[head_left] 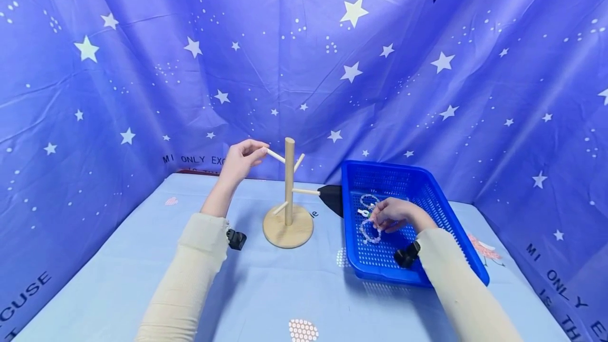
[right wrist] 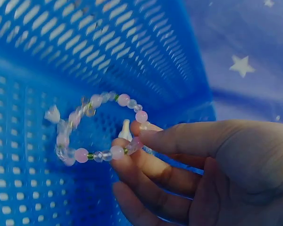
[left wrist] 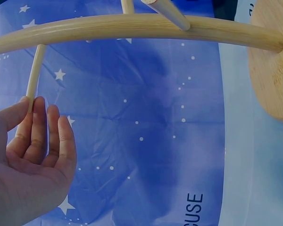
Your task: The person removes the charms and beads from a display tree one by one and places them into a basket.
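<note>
A wooden stand (head_left: 288, 189) with a round base and several thin pegs stands upright on the table. My left hand (head_left: 244, 157) pinches the tip of its upper left peg (left wrist: 35, 75) between thumb and forefinger; the other fingers are loosely bent. Over the blue basket (head_left: 350, 257), my right hand (head_left: 396, 214) pinches a beaded bracelet (right wrist: 99, 154) between thumb and fingers. Its beads are pink and clear with small green ones, and a whitish charm (right wrist: 52, 114) dangles from it. Another beaded bracelet (head_left: 363, 198) lies farther back in the basket, beside a small white piece (head_left: 363, 213).
The basket has slotted walls and sits on the right of the light blue table cover (head_left: 266, 289). Behind and at both sides hangs a blue curtain (head_left: 266, 67) with stars. Each wrist carries a small black camera.
</note>
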`<state>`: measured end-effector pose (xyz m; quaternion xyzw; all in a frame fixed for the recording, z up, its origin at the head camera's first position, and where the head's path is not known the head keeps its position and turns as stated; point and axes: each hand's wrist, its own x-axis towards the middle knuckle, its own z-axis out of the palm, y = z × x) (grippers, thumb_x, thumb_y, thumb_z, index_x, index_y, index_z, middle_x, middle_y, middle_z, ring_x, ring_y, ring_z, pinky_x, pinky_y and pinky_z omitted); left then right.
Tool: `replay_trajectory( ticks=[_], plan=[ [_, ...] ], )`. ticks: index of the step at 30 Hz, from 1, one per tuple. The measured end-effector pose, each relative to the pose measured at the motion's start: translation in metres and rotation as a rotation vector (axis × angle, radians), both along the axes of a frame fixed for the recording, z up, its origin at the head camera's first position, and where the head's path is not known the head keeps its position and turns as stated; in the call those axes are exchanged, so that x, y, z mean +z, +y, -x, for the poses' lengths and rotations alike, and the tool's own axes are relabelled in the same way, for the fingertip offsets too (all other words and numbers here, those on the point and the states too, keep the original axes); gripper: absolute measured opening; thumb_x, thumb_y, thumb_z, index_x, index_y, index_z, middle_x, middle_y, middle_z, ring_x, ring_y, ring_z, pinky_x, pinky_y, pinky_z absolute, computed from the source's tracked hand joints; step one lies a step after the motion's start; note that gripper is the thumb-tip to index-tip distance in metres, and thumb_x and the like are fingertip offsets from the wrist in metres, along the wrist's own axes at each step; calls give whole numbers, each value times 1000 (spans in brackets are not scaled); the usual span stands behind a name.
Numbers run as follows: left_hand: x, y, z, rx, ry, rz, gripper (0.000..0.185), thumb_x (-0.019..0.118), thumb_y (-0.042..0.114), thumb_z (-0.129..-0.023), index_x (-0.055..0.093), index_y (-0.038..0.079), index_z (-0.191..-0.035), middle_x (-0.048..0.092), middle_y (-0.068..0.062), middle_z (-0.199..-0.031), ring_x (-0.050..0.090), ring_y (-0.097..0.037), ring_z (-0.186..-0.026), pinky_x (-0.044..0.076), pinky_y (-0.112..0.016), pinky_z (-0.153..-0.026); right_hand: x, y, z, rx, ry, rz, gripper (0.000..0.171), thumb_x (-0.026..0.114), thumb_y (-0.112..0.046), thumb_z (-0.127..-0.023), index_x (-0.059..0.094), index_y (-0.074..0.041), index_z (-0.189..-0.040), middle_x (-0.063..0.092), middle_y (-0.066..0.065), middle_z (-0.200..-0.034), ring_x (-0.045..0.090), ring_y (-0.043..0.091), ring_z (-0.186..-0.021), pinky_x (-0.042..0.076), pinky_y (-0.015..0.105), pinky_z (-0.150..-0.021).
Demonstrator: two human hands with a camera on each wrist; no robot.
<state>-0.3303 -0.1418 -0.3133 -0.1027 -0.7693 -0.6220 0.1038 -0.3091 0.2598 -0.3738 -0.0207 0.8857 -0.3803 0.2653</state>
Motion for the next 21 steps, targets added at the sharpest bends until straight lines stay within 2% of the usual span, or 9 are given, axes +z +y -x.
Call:
replay_trajectory(
  ticks=[6,10,12,15,17,19,21],
  plan=[
    [1,-3,0,30,29,53,30,63,20,-99,66,-3,-119,71,-17,-113,64,-1,-87,58,-28,-89,-6,10,2,-40,-4,-44,15,55,-4,-95,65,3,-102,71,8,-91,68,19,-81,58,37,-76],
    [1,-5,0,67,84,130,27,63,23,-99,70,3,-116,71,-17,-110,63,-9,-86,57,-25,-83,0,20,1,-51,38,-56,26,54,-11,-99,62,7,-116,71,17,-106,70,26,-93,58,42,-83],
    [-1,-7,0,61,108,181,26,63,24,-99,70,5,-115,71,-17,-110,62,-14,-87,54,-24,-80,6,28,-2,-58,83,-47,33,53,-15,-101,59,9,-123,68,23,-114,69,29,-98,58,43,-85],
    [-4,-10,0,42,137,259,26,62,26,-99,71,8,-116,72,-16,-112,63,-18,-91,47,-28,-76,16,43,-10,-84,197,-14,40,51,-18,-103,54,12,-129,65,28,-122,69,23,-95,59,39,-82],
    [-6,-13,-1,35,156,300,25,62,26,-100,71,10,-116,72,-15,-113,64,-22,-95,45,-32,-77,23,55,-17,-116,310,35,42,51,-18,-104,51,15,-131,66,27,-121,68,10,-90,59,31,-78],
    [-9,-16,0,39,177,339,23,61,25,-100,71,11,-116,73,-13,-115,67,-26,-100,49,-36,-82,28,66,-25,-166,452,112,44,52,-16,-103,48,18,-132,72,13,-111,65,-3,-86,58,22,-74],
    [-12,-19,1,54,211,396,23,61,22,-100,71,11,-117,73,-12,-117,67,-30,-106,52,-42,-89,33,76,-33,-234,625,180,45,54,-15,-102,47,19,-131,73,-9,-102,61,-13,-83,55,14,-73]
  ],
)
